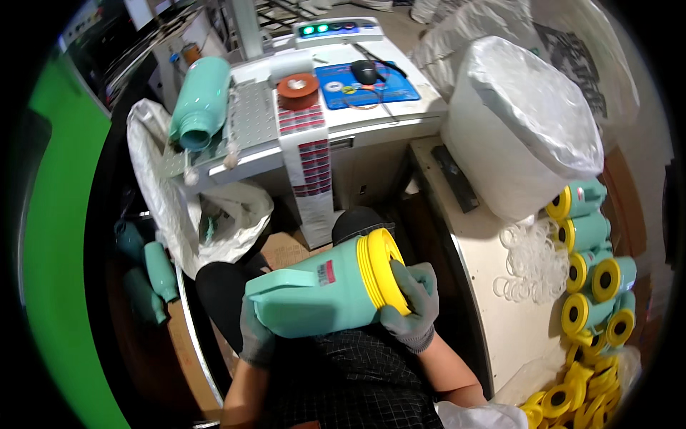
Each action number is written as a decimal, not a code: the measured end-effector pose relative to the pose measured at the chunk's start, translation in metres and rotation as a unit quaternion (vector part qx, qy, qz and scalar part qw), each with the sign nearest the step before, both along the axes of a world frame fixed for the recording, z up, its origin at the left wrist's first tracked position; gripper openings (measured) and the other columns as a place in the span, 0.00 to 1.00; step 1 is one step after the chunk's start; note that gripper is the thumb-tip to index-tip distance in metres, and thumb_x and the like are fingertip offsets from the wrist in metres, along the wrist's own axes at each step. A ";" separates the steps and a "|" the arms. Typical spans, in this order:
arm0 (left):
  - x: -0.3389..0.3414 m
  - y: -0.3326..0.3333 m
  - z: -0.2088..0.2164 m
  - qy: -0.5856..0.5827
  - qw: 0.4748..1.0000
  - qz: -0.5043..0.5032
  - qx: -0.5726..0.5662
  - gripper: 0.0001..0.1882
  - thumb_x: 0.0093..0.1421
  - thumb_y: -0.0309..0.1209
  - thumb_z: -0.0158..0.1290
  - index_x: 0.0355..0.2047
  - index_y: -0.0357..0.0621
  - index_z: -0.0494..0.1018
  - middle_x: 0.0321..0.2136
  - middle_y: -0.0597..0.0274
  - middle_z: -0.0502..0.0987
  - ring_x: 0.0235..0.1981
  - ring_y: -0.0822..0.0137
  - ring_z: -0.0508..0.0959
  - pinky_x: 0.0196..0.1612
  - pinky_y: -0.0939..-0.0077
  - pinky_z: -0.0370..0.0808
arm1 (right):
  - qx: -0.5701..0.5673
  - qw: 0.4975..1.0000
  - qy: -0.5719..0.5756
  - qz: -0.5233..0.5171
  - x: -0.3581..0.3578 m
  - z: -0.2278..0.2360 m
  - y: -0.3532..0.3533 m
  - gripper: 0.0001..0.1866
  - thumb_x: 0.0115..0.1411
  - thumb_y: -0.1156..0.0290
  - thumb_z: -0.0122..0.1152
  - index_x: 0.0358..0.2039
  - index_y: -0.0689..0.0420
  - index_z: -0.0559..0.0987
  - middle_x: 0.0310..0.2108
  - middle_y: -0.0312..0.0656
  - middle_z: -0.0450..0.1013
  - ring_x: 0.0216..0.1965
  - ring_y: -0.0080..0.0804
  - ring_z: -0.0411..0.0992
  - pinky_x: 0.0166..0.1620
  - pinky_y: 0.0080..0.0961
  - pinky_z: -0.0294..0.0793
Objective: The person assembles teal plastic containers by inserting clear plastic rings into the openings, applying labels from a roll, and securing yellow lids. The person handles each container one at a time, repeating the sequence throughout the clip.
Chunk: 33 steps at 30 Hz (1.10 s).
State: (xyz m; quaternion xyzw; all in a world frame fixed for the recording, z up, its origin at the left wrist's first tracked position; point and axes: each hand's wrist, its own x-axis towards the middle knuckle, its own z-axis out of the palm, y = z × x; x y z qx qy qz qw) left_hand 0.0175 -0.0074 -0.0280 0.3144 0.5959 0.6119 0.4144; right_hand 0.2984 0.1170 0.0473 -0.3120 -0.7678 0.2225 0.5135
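A teal jug with a moulded handle (314, 293) lies tilted across my lap, its open end to the right. A small red and white label is stuck on its side. My left hand (256, 334), in a grey glove, grips the jug's base end; most of its fingers are hidden behind the jug. On the other end sits a yellow threaded collar (373, 270). My right hand (416, 304), gloved too, closes on the collar's rim with thumb and fingers.
Ahead, a white bench (400, 118) carries a label roll (299, 90), a mouse (364, 71) and a teal bottle body (200, 100). At right stand a white bag (522, 121), clear rings (532, 261), finished jugs (589, 232) and yellow parts (572, 393). An open sack (153, 164) hangs left.
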 end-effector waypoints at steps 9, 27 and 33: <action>-0.026 -0.027 -0.070 0.084 0.992 0.091 0.037 0.19 0.77 0.34 0.42 0.58 0.32 0.71 0.49 0.54 0.79 0.48 0.61 0.80 0.53 0.67 0.77 | -0.051 0.998 0.038 0.024 -0.005 -0.005 -0.019 0.28 0.65 0.56 0.62 0.55 0.68 0.80 0.40 0.47 0.72 0.38 0.36 0.69 0.42 0.31 0.72; 0.011 -0.016 0.045 0.122 0.978 0.066 0.158 0.22 0.67 0.37 0.54 0.56 0.39 0.68 0.52 0.50 0.70 0.51 0.57 0.74 0.55 0.62 0.73 | -0.397 0.860 0.319 -0.041 0.015 -0.023 -0.022 0.32 0.78 0.44 0.44 0.59 0.63 0.76 0.52 0.41 0.78 0.51 0.28 0.76 0.56 0.28 0.77; 0.072 0.031 0.088 0.314 0.898 -0.121 0.283 0.44 0.55 0.40 0.66 0.69 0.43 0.61 0.56 0.47 0.68 0.49 0.55 0.74 0.53 0.56 0.73 | -0.264 0.914 0.262 -0.164 0.118 -0.043 -0.041 0.17 0.75 0.64 0.51 0.58 0.59 0.76 0.55 0.42 0.78 0.57 0.34 0.76 0.57 0.33 0.79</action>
